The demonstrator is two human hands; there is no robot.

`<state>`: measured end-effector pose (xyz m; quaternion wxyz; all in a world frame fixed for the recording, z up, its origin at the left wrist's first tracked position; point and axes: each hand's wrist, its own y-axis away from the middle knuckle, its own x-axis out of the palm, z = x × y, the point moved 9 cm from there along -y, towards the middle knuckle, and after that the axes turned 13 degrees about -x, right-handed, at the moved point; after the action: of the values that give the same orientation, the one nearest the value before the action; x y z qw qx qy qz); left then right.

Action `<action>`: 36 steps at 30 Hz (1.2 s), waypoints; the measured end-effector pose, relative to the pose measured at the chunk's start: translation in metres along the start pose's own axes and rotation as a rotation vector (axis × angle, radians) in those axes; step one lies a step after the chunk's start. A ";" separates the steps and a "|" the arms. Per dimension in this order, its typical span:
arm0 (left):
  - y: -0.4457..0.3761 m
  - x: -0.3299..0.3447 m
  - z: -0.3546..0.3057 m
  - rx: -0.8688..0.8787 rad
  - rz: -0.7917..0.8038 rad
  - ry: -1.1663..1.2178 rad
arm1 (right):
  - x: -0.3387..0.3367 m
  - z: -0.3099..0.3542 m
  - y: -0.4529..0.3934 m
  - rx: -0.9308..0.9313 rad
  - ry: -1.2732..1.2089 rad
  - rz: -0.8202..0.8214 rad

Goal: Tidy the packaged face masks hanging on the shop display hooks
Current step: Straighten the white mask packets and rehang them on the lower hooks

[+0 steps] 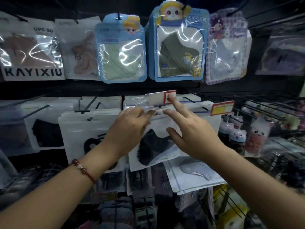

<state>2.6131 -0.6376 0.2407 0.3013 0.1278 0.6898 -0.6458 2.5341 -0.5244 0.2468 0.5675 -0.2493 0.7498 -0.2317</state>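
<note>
Centrally, black mask pack [155, 144] between hands [130, 128], tilted

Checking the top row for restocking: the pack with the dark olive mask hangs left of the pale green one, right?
No. In the head view the dark olive mask pack hangs right of the pale green mask pack, both on the top row.

Glossy clear-plastic mask packets [122, 52] – matt cloth inside – on black metal hooks [85, 105].

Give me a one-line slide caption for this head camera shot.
Both hands, left and right, reach the white pack holding a dark mask at its display hook.
</note>
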 end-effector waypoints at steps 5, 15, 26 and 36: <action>-0.008 0.018 0.015 -0.059 0.032 -0.056 | 0.001 0.002 0.001 0.011 -0.012 0.013; 0.008 0.041 0.031 -0.245 0.058 -0.259 | 0.022 0.008 0.019 0.034 -0.085 0.086; 0.121 0.091 -0.033 -0.362 0.359 -0.027 | 0.094 -0.013 0.132 0.289 -0.280 0.393; 0.156 0.164 -0.094 -0.444 0.674 0.073 | 0.137 -0.062 0.215 0.425 -0.341 0.509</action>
<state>2.5492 -0.5611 0.0170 0.4916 0.3015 0.7424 -0.3411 2.4186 -0.4427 0.0256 0.7627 0.0334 0.6177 -0.1887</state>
